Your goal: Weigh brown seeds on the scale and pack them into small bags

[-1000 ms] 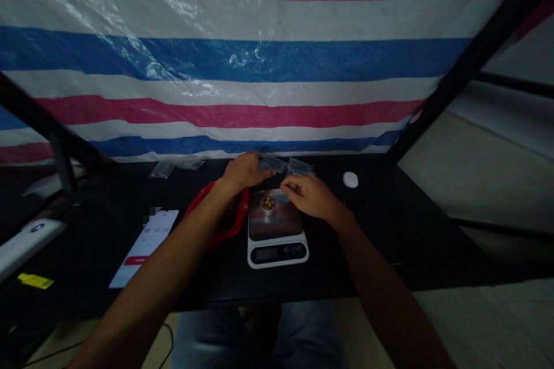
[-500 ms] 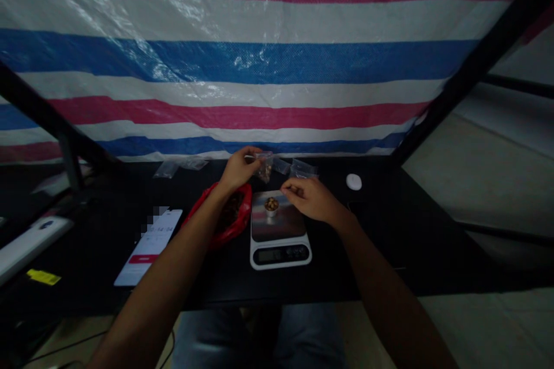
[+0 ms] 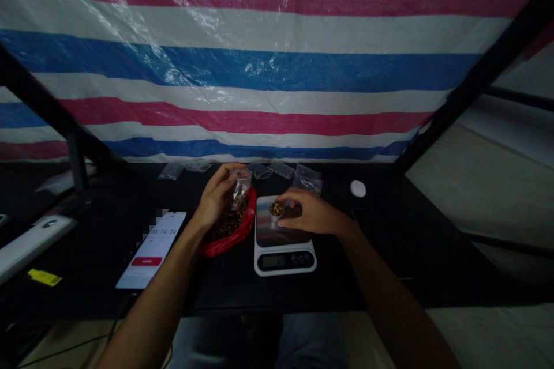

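Note:
My left hand (image 3: pixel 215 199) pinches a small clear zip bag (image 3: pixel 243 183) by its upper part, over the edge of a red plastic bag (image 3: pixel 242 236). Small brown dried pieces (image 3: pixel 229 223) fill the red bag; what the clear bag holds is hard to make out. A kitchen scale (image 3: pixel 283 240) with a metal plate and white front stands to the right. On its plate sits a small cup (image 3: pixel 276 217) heaped with brownish pieces. The thumb and fingers of my right hand (image 3: pixel 309 212) close around the cup's right side.
Several clear bags (image 3: pixel 283 170) lie along the table's back edge, before a striped plastic sheet (image 3: pixel 277 69). A lit phone (image 3: pixel 151 251) lies left of the red bag, near a yellow tag (image 3: pixel 44 277). A white rounded case (image 3: pixel 358 188) sits at the right.
My left hand has carried the clear bag left and nearer, over the red bag. My right hand has moved from the scale's far edge to the cup and taken hold of it.

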Tool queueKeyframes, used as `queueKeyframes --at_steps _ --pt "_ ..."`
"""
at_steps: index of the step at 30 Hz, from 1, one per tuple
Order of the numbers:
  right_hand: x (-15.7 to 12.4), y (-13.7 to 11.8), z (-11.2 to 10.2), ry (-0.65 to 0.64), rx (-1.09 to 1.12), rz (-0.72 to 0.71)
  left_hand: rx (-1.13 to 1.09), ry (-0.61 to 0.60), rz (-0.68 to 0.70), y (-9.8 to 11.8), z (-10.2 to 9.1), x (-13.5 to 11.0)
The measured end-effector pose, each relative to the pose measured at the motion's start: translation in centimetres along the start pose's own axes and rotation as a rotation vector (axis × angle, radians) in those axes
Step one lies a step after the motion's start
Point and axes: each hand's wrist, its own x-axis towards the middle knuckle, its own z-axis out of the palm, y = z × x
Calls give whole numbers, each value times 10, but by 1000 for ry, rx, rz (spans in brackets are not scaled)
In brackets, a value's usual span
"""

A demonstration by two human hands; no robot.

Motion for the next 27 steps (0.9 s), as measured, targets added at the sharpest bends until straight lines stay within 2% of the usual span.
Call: queueKeyframes --at_steps 4,7,10,14,21,27 --pt "2 4 4 39 39 33 155 -154 -32 -1 6 -13" --pt "2 7 3 58 101 50 349 -305 1 5 10 -19" --pt "2 6 -1 90 128 58 483 -380 59 5 12 -21" --pt "1 3 -4 159 109 17 572 -344 107 -4 15 -22" --pt "1 -6 -1 223 -19 -150 666 -291 187 -17 25 -26" --pt "1 -10 4 278 -15 -91 640 -234 271 -23 32 -28"
